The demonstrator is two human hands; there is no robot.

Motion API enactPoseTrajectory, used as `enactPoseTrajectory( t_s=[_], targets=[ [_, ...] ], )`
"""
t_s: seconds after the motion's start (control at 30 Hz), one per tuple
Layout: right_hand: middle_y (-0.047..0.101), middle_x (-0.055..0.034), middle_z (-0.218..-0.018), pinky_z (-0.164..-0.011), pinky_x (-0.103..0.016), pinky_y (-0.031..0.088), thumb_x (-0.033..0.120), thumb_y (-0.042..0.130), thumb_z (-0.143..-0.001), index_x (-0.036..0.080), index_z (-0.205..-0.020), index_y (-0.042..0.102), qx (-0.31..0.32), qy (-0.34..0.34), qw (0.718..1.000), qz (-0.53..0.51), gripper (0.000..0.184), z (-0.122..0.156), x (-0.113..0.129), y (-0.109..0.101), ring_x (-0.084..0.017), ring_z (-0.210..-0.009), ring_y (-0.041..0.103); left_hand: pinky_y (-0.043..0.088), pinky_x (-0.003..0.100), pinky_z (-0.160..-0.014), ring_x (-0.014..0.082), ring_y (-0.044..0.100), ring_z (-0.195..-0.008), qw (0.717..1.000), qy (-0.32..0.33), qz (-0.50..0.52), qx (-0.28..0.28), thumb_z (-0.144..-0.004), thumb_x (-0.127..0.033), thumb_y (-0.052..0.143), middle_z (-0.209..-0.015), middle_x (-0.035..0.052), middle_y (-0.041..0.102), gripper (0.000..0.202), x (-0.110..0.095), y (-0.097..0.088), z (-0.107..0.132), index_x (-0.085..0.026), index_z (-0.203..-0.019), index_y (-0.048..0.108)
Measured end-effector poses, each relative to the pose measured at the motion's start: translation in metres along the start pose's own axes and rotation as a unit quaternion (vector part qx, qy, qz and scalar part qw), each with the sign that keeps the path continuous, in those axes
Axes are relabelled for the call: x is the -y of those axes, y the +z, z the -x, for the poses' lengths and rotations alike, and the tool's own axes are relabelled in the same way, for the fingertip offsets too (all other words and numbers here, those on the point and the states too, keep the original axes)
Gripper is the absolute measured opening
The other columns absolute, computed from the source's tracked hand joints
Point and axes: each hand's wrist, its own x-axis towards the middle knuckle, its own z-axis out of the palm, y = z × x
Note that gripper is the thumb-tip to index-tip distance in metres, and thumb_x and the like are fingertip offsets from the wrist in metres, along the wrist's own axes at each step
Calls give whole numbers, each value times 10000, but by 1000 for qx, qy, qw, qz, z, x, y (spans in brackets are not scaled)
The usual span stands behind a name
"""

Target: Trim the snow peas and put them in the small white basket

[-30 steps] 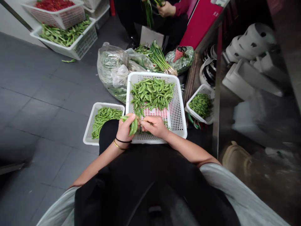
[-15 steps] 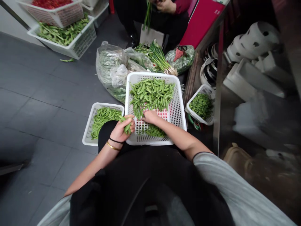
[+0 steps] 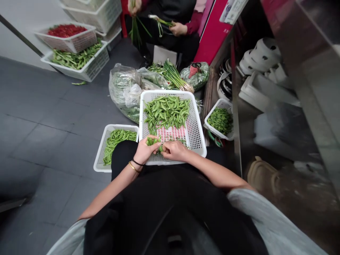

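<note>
My left hand is closed around several green pea pods, above the near left part of a white perforated basket. Right beside it, my right hand pinches at the end of a pod from that bunch; its fingertips are partly hidden. A pile of pea pods fills the far half of the basket. Small green trimmings lie in its near part, mostly covered by my right hand. To the left, a smaller white basket holds more green pods.
Bagged greens and spring onions lie beyond the basket. A co-worker's hand holds spring onions. Leafy greens fill a basket at right, by a metal shelf. Baskets of red peppers and green vegetables stand far left.
My right hand has come back from the pod pile to meet my left hand at the near side. My left hand has moved right. The co-worker's hands have spread apart.
</note>
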Motion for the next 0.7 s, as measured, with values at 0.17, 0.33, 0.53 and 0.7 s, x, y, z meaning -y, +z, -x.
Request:
enactPoseTrajectory(
  t_s=[0.17, 0.33, 0.53, 0.7],
  targets=[
    [598, -51, -683, -615, -235, 380, 325, 393, -945, 158, -736, 552, -131, -74, 988, 38, 311, 11, 3, 2, -129, -637, 539, 360, 175, -397, 63, 444, -401, 991, -39, 131, -6, -589, -212, 791, -461, -58, 493, 324, -8, 7, 7, -132, -783, 545],
    [602, -4, -627, -649, -229, 450, 311, 422, -931, 176, -783, 569, -17, -128, 975, -180, 248, 19, 16, -15, -111, -616, 576, 323, 160, -358, 52, 423, -375, 982, -99, 93, 133, -596, -212, 793, -478, -52, 493, 345, -11, 9, 16, -108, -849, 582],
    [530, 41, -529, -444, -212, 427, 450, 439, -883, 189, -706, 457, -128, 115, 901, -399, 317, 28, -34, -51, -91, -436, 515, 276, 151, -332, 34, 407, -353, 968, -124, 44, 214, -615, -211, 767, -599, 19, 609, 314, -19, -5, 20, -111, -858, 594],
    [620, -95, -944, -649, -296, 482, 436, 511, -864, 153, -1030, 548, -162, 33, 981, -99, 331, 30, -29, -61, -159, -740, 593, 262, 157, -328, 31, 380, -344, 966, -129, 31, 221, -628, -227, 743, -603, 23, 612, 280, -14, -11, 16, -112, -837, 597]
  ],
)
